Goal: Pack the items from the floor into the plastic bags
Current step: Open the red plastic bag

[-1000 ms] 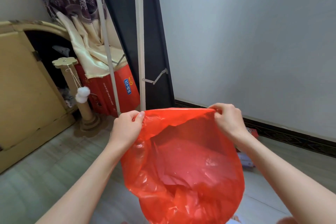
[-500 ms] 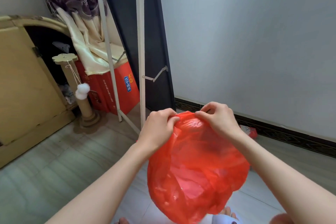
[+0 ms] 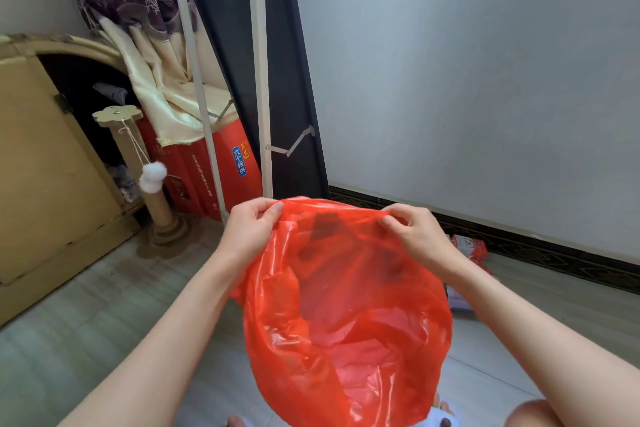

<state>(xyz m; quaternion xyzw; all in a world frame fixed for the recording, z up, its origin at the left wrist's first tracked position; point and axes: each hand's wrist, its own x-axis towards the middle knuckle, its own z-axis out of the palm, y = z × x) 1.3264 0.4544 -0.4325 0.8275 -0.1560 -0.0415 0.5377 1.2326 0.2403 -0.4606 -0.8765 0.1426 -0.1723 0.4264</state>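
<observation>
A red plastic bag (image 3: 346, 315) hangs in front of me, held up off the floor. My left hand (image 3: 251, 230) pinches its top edge on the left. At the right end of that edge my right hand (image 3: 414, 236) pinches it too. The edge is stretched between the two hands and the bag billows below them. Behind my right wrist a red and white packet (image 3: 469, 248) lies on the floor by the skirting board. A second, pale packet (image 3: 457, 302) shows just past the bag's right side, mostly hidden.
A white metal rack (image 3: 261, 87) leans at the back with a red carton (image 3: 207, 170) behind it. A cardboard scratching post (image 3: 152, 177) with a white pompom stands left, beside a yellow cardboard house (image 3: 45, 163). My slippered feet (image 3: 445, 416) show under the bag.
The hands came together with the bag's top edge half a second ago and have now spread apart again, stretching the edge.
</observation>
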